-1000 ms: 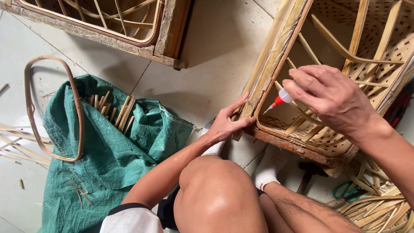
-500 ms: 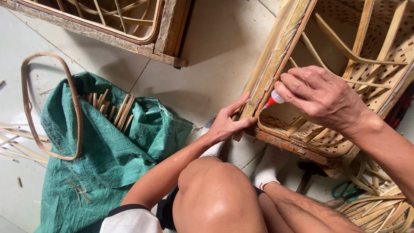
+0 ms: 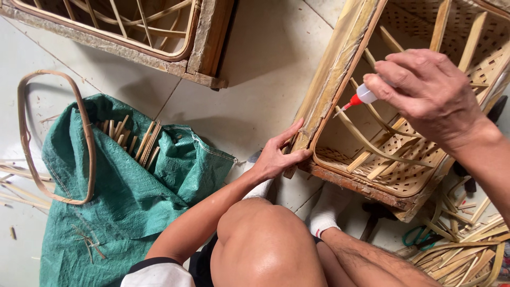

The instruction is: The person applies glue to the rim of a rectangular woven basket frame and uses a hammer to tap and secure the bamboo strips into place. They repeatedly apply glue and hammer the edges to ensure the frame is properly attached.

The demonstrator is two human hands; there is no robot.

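Red-tipped and white-bodied, the small glue bottle (image 3: 360, 96) sits pinched in the fingers of the right hand (image 3: 427, 90), its grip clamped around the bottle, the nozzle aimed down at the inner edge of the wooden rim of a woven bamboo frame (image 3: 340, 74). The left hand (image 3: 277, 154) grips the near corner of that rim, thumb and fingers closed on the wood (the frame rests tilted on the tiled floor (image 3: 255, 79), just beyond the person's white-socked feet). To the left lies a crumpled green sack (image 3: 122, 196) with short bamboo sticks (image 3: 135, 139) poking from its mouth, and a bent cane loop (image 3: 85, 133) lies partly across it. A second wooden frame (image 3: 207, 42) lies at the top, and loose bamboo strips (image 3: 467, 250) pile at lower right.
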